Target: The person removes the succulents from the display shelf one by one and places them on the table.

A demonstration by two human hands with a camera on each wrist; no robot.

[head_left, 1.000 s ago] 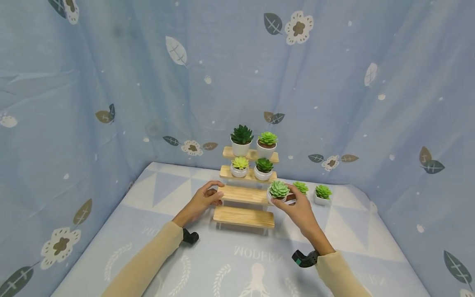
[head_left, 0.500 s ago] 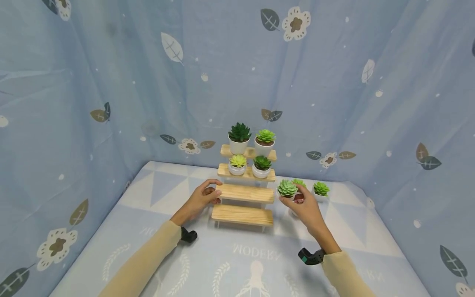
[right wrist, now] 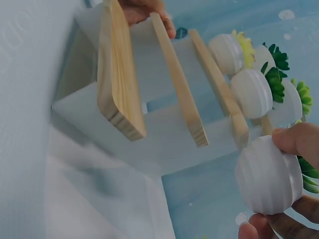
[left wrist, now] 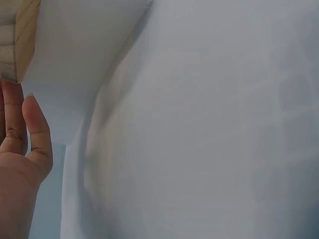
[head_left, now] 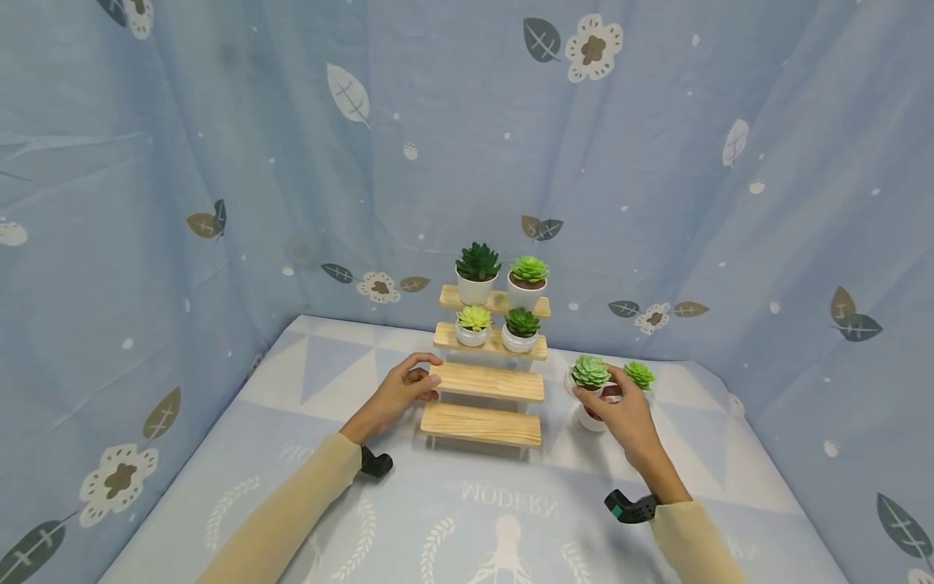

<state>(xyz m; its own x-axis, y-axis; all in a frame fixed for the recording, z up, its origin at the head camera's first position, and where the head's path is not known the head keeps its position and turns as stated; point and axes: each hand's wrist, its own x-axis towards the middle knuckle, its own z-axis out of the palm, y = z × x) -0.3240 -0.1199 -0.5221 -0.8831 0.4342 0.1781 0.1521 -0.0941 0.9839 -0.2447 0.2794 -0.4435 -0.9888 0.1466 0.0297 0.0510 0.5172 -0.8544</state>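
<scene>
My right hand [head_left: 627, 414] holds a small potted succulent [head_left: 589, 371] to the right of the stand, its pale green rosette up. In the right wrist view, thumb and fingers grip its ribbed white pot [right wrist: 269, 174]. A tiered wooden stand [head_left: 487, 381] faces me, with wood boards on white supports. At the left end of its second board from the bottom, my left hand [head_left: 397, 393] has thumb and index finger around the board's end. The left wrist view shows its fingertips at the wooden corner [left wrist: 22, 50].
Two succulents stand on the top board, dark green [head_left: 477, 264] and bright green [head_left: 529, 272]. Below them sit a yellow-green one [head_left: 474, 319] and another green one [head_left: 521, 323]. Right of the stand, a white pot [head_left: 591, 420] shows under my hand; another succulent [head_left: 639, 376] is behind.
My right hand has moved right with the potted succulent, from beside the stand's board to over the plants on the table. The left hand stays at the board's end.
</scene>
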